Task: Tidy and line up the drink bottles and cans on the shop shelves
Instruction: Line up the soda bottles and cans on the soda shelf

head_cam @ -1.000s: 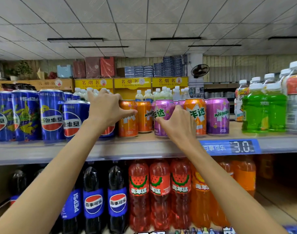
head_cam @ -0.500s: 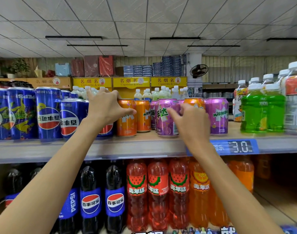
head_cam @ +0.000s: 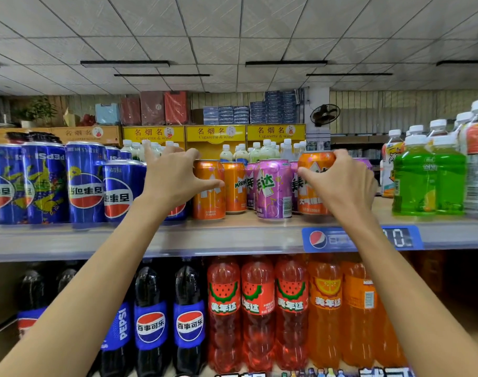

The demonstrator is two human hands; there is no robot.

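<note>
An orange Mirinda can [head_cam: 312, 183] stands on the upper shelf [head_cam: 232, 235] beside a purple Mirinda can [head_cam: 273, 189], clasped by the right hand [head_cam: 341, 180]. The left hand [head_cam: 172, 178], fingers spread, covers a Pepsi can [head_cam: 178, 210].

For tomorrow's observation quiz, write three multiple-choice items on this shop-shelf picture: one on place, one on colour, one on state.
1. Where do the watermelon-label bottles stand?
A. Lower shelf
B. Upper shelf
C. Floor

2. What colour is the can under the right hand?
A. Blue
B. Orange
C. Green

3. How is the left hand?
A. A fist
B. Flat on the shelf
C. Fingers spread over a blue can

Answers:
1 A, they stand below the shelf edge.
2 B, its orange body shows beside the fingers.
3 C, thumb and fingers are splayed, the can mostly hidden.
</note>
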